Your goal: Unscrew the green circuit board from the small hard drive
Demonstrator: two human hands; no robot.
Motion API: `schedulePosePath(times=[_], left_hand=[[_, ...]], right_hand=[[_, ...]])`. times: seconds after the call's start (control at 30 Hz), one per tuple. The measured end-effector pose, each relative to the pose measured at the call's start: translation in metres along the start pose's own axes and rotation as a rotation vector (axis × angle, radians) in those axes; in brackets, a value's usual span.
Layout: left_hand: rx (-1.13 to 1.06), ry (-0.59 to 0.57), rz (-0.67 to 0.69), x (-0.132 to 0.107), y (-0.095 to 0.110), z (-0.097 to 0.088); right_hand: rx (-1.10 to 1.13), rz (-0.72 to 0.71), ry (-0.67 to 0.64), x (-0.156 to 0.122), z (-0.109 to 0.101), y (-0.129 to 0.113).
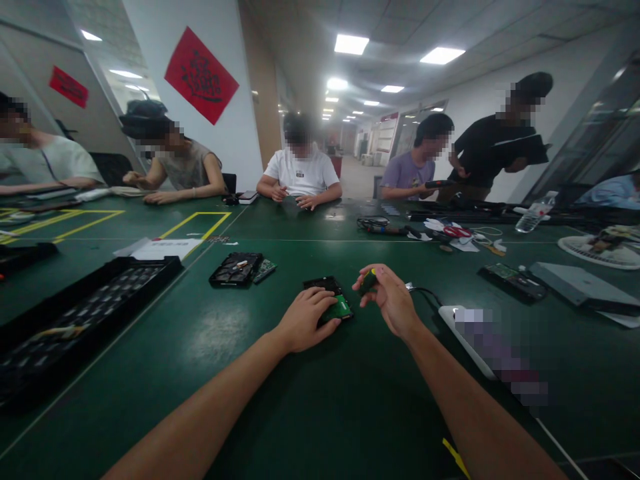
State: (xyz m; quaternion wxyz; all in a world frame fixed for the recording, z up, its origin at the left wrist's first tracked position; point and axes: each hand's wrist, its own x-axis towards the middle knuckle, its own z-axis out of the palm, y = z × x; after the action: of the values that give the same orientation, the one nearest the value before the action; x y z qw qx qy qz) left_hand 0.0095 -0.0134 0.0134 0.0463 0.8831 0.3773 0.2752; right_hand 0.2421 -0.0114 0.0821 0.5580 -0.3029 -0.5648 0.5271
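A hard drive (344, 307) with a green circuit board lies on the table in front of me. My left hand (309, 319) rests over its left and near side, fingers across the top and thumb along the near edge, steadying it. Just right of the drive, my right hand (387, 300) is raised above the table. Its curled fingers hold a screwdriver by a short black-and-yellow handle (369, 281); I cannot make out the shaft or tip. Left of the drive sit another dark drive casing (236, 269) and a loose circuit board (265, 270).
A long black tray (150, 267) stands at the left. On the right are a white-edged device with a cable (450, 320), another drive with a board (515, 281), a grey box (585, 285) and a bottle (536, 212). Several people work across the green table (280, 250).
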Motion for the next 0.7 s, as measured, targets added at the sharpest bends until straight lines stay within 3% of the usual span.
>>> schedulePosePath(times=[0.27, 0.47, 0.7], left_hand=[[0.012, -0.012, 0.006, -0.002, -0.001, 0.001], [0.016, -0.016, -0.001, -0.003, -0.001, 0.001], [0.015, -0.015, 0.002, -0.003, 0.000, 0.000]], right_hand=[[-0.025, 0.005, 0.008, 0.000, -0.003, 0.004], [-0.171, 0.050, -0.016, -0.001, -0.003, 0.006], [-0.147, -0.026, -0.032, 0.004, -0.013, 0.004]])
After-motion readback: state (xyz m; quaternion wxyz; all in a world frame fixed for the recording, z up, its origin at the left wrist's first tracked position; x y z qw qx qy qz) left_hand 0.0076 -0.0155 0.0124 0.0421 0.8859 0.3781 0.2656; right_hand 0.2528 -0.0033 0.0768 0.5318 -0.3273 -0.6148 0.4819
